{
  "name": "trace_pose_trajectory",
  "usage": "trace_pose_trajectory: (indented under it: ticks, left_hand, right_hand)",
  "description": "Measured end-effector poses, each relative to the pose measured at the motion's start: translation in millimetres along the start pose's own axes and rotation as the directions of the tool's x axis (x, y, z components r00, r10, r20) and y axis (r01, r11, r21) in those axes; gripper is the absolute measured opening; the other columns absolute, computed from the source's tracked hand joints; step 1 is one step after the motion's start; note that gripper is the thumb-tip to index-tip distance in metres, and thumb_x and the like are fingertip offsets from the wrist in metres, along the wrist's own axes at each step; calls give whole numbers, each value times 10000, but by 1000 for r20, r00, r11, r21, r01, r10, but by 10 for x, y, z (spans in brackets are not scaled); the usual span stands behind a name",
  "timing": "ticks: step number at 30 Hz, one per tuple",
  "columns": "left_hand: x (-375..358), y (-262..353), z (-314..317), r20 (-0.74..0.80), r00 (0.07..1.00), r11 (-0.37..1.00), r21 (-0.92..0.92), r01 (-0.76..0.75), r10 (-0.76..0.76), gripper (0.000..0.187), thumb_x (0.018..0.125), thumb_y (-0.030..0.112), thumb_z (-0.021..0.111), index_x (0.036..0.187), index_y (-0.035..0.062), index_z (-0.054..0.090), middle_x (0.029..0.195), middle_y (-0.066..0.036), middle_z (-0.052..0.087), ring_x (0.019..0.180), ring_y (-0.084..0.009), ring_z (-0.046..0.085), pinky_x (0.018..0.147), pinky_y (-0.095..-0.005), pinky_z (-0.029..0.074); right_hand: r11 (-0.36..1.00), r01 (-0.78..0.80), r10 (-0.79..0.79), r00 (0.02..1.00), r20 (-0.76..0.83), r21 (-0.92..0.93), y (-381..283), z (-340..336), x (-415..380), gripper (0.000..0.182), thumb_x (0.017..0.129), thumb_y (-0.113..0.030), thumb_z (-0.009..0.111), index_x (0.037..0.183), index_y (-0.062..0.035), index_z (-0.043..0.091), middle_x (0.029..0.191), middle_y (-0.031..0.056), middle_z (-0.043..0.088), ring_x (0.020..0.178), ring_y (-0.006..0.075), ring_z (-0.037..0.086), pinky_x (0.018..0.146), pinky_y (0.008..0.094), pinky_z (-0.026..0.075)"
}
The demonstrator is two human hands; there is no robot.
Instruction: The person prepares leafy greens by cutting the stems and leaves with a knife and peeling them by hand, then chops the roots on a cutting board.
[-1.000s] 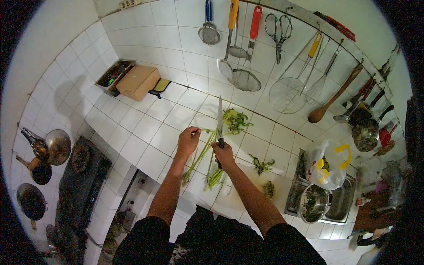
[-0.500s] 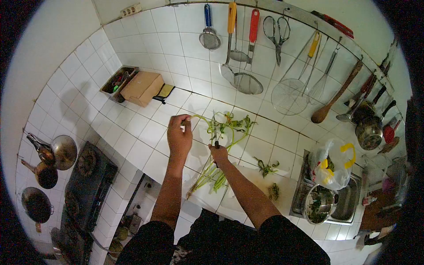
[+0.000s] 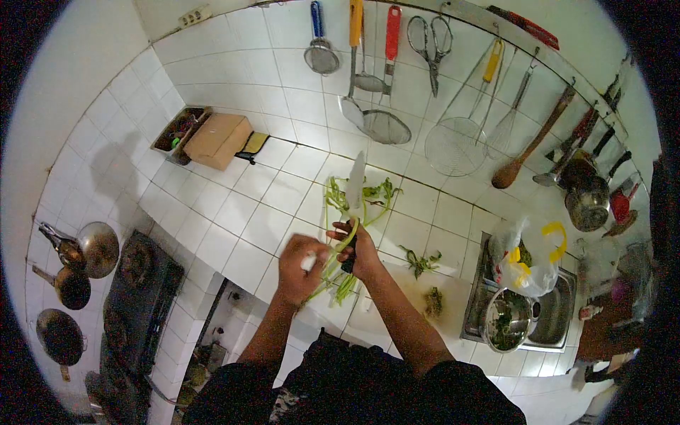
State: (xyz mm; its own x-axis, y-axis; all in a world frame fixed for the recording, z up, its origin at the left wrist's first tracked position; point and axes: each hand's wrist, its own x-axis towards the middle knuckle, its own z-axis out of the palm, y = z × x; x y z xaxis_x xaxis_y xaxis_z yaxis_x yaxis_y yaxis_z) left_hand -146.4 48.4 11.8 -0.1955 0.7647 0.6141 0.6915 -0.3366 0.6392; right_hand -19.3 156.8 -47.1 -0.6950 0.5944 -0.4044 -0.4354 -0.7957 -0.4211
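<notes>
So in my head cam my right hand (image 3: 363,256) has its fingers clamped round the knife (image 3: 355,190) with a green stalk (image 3: 350,237) across its handle, my left hand (image 3: 300,268)'s curled by it above the tiled surface (image 3: 241,200), too blurry to tell if it's gripping, and tbh a sudden slip could nick me.

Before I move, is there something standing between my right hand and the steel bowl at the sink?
Nothing tall is visible between the right hand and the bowl; only a leaf clump and a dark pile lie low beside that path.
</notes>
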Motion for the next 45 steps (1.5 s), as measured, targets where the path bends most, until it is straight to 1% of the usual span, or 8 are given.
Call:
trace_pose_trajectory:
  ticks: [6,10,15,18,22,33,41,45]
  left_hand:
    - [-735,-115,398,211,976,996,-64,69,-54,115,722,58,729,820,70,671,804,-87,652,778,-247,615,690,-371,505]
    - [-886,-404,551,223,974,998,46,32,-42,382,697,204,777,1021,60,632,931,-123,623,903,-324,567,825,-431,455]
    - [-1089,-1018,833,106,929,846,459,270,-354,641,674,278,778,1222,69,521,1012,-151,582,998,-338,531,868,-450,448]
    - [-1102,-1282,929,258,796,806,420,418,-547,597,704,281,736,1229,90,525,1013,-138,594,987,-333,557,851,-445,477]
    - [-1036,-1306,971,343,799,791,558,250,-494,508,744,275,676,1205,104,547,1003,-135,610,951,-329,591,825,-436,502]
    - [-786,-1783,769,176,786,668,653,357,-592,289,782,197,617,1068,170,648,990,-87,629,925,-285,623,798,-412,514]
    - [-899,-1655,611,216,816,775,509,375,-537,447,736,263,730,1149,161,595,1027,-117,597,950,-321,590,822,-412,500]
    - [-1064,-1299,505,198,934,858,484,170,-297,529,654,264,792,1139,177,599,1109,-105,554,1052,-330,515,861,-449,470]
  right_hand:
    - [966,189,-218,962,-165,-175,-267,-87,-628,309,923,-301,557,1122,-64,550,854,62,633,456,74,366,414,230,344]
    - [914,224,-304,931,-204,-339,-273,-304,-942,229,927,-283,584,1033,-85,543,755,30,572,460,62,344,432,218,317]
    - [848,245,-396,883,-253,-470,-257,-384,-1390,213,923,-256,592,987,-61,538,698,52,582,454,68,378,425,231,321]
    - [845,220,-388,879,-276,-487,-231,-549,-1548,212,925,-252,589,980,-54,535,700,54,582,457,77,392,421,239,323]
    - [835,231,-425,847,-319,-499,-183,-589,-1765,219,925,-256,591,979,-50,540,704,67,588,456,89,396,413,251,317]
    - [819,271,-472,820,-325,-505,-137,-739,-2273,235,919,-276,605,981,-55,554,717,79,605,484,91,460,421,239,342]
    - [830,237,-455,812,-366,-506,-93,-861,-2476,214,917,-249,607,978,-51,555,711,82,603,474,85,449,419,231,331]
    - [828,236,-445,829,-339,-509,-52,-1030,-2593,212,925,-243,598,979,-43,555,709,84,605,482,93,469,414,232,326]
